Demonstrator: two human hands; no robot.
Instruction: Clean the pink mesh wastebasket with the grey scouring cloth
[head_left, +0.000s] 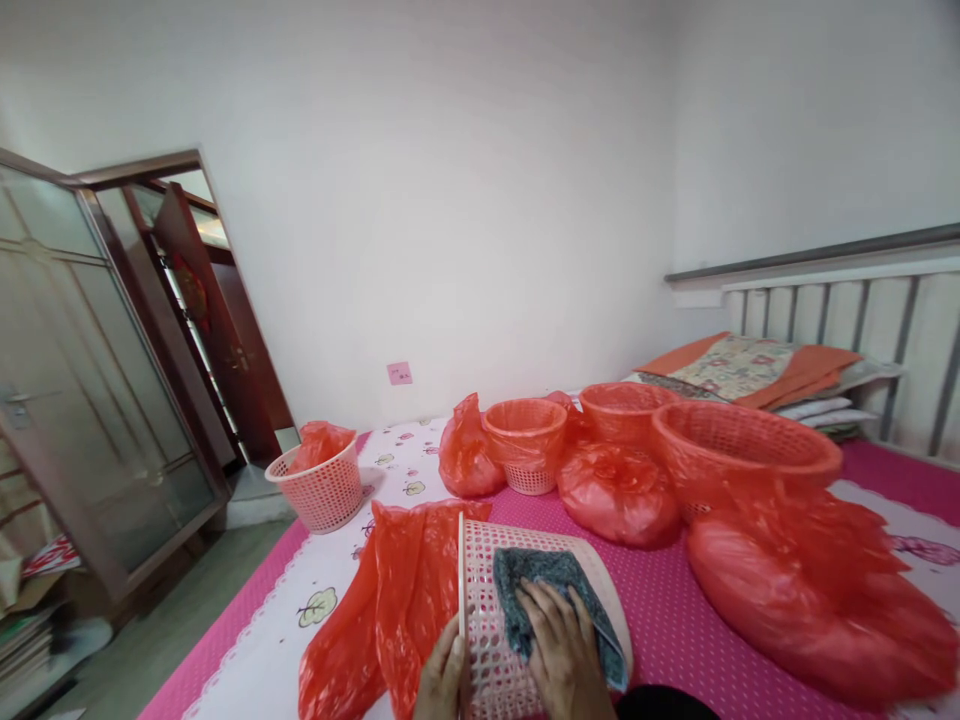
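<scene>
A pale pink plastic basket (480, 600) with a lattice wall lies on its side on the bed, its rim toward the left. My left hand (441, 675) grips that rim, fingers at its outer edge. Against the basket's upper side, my right hand (562, 640) presses a dark grey-green cloth (525, 570), fingers bent over it. Part of the cloth hangs toward the basket's base. Just left of the rim lies a crumpled red plastic bag (409, 590), spread flat on the bed. The near part of the basket is hidden by my hands and the frame's edge.
Several red-lined baskets (525, 430) stand behind, with full red bags (817, 600) among them at the right. Another pink basket (322, 495) with a red bag inside stands at the bed's left edge. Folded bedding (750, 365) lies by the headboard (832, 310). A door (97, 380) stands at left.
</scene>
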